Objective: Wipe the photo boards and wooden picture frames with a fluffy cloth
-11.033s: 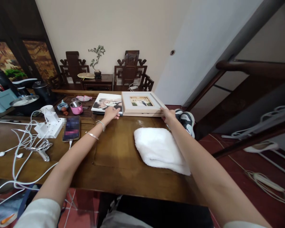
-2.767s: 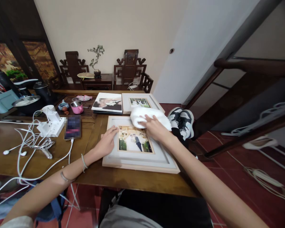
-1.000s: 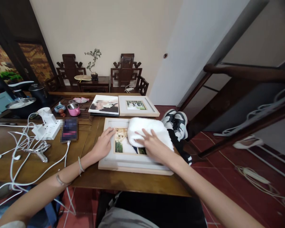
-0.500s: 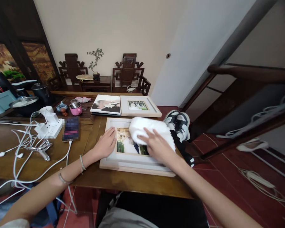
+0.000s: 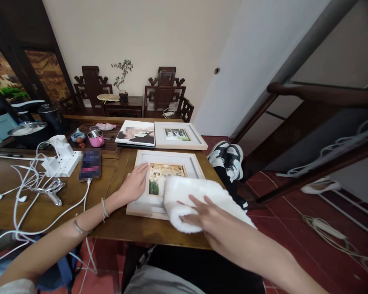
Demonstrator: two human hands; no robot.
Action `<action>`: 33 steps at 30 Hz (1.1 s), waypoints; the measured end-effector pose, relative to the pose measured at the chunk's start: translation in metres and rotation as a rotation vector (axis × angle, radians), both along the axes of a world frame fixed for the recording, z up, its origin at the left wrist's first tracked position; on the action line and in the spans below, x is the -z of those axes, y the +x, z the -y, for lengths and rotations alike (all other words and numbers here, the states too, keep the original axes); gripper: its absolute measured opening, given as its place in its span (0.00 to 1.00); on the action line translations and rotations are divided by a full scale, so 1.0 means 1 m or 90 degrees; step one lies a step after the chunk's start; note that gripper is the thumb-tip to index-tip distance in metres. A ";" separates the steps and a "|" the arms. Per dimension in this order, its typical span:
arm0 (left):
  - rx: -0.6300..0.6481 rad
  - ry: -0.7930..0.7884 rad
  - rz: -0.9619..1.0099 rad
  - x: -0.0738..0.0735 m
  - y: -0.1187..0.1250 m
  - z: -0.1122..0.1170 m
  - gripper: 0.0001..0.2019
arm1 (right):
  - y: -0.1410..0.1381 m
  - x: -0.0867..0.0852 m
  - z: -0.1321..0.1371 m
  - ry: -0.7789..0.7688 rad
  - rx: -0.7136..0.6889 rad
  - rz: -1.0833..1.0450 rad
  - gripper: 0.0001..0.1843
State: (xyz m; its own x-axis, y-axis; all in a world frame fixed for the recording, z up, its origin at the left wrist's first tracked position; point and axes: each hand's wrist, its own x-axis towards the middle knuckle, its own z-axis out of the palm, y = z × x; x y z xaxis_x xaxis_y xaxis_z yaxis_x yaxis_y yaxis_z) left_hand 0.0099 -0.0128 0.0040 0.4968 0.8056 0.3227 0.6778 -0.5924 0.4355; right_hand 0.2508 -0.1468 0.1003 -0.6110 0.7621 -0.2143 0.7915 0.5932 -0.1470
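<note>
A light wooden picture frame (image 5: 140, 208) with a photo in a white mat lies flat on the table in front of me. My left hand (image 5: 135, 183) rests on its left side, fingers stretched out and lying flat along the border. A fluffy white cloth (image 5: 191, 192) covers the frame's lower right part and hangs past its front edge. My right hand (image 5: 207, 216) presses on this cloth and holds it, some fingers spread on top, the thumb side partly sunk in the folds. The right half of the photo is hidden by the cloth.
Behind lie a second frame (image 5: 199, 141) and a white photo album (image 5: 138, 134). To the left are a phone (image 5: 90, 165) on a charging cable, a power strip (image 5: 64, 163), tangled white cables and a pink cup (image 5: 96, 139). Someone's sneakers (image 5: 228, 157) show past the table's right end.
My right hand has moved the white cloth down towards me, from the photo's upper part to the frame's front edge. My left hand stays on the frame's left side.
</note>
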 end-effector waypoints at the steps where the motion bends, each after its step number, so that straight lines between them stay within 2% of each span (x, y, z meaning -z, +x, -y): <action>1: 0.002 0.003 0.003 0.001 0.000 0.000 0.22 | -0.002 -0.003 0.003 -0.017 -0.005 -0.017 0.39; 2: 0.004 0.006 0.007 0.001 0.000 -0.001 0.22 | -0.004 -0.003 0.001 -0.021 -0.005 -0.030 0.39; 4: 0.004 0.005 0.016 0.002 0.000 -0.002 0.22 | -0.005 0.005 -0.020 0.006 0.001 -0.044 0.40; 7: 0.006 -0.006 0.026 0.002 0.000 -0.002 0.22 | 0.001 0.028 -0.080 0.134 0.020 -0.034 0.39; 9: 0.010 -0.010 0.025 0.001 -0.001 -0.002 0.22 | 0.006 0.040 -0.121 0.225 0.067 -0.017 0.37; 12: 0.013 -0.007 0.022 0.001 -0.001 -0.001 0.22 | 0.005 0.046 -0.156 0.276 0.111 0.010 0.36; 13: 0.011 -0.006 0.023 0.001 -0.001 -0.001 0.22 | 0.001 0.046 -0.158 0.268 0.108 0.015 0.36; 15: 0.005 -0.005 0.029 0.003 -0.001 -0.002 0.22 | -0.009 0.044 -0.144 0.229 0.078 0.016 0.38; 18: 0.002 0.000 0.035 0.005 0.000 -0.002 0.22 | -0.022 0.034 -0.092 0.136 0.017 -0.007 0.41; 21: -0.001 0.008 0.034 0.006 0.000 -0.002 0.22 | -0.022 0.016 -0.033 0.022 -0.049 -0.040 0.42; 24: 0.001 0.012 0.037 0.006 0.001 -0.001 0.22 | -0.016 0.001 -0.004 -0.053 -0.066 -0.066 0.40; 27: 0.001 0.012 0.048 0.006 0.001 -0.001 0.22 | -0.015 0.008 -0.016 -0.020 -0.047 -0.061 0.40; 31: 0.020 -0.002 0.077 0.003 0.000 0.000 0.21 | -0.024 0.034 -0.075 0.136 0.002 0.032 0.38; 33: 0.030 -0.010 0.101 -0.002 0.000 0.000 0.21 | -0.033 0.039 -0.106 0.190 0.032 0.063 0.36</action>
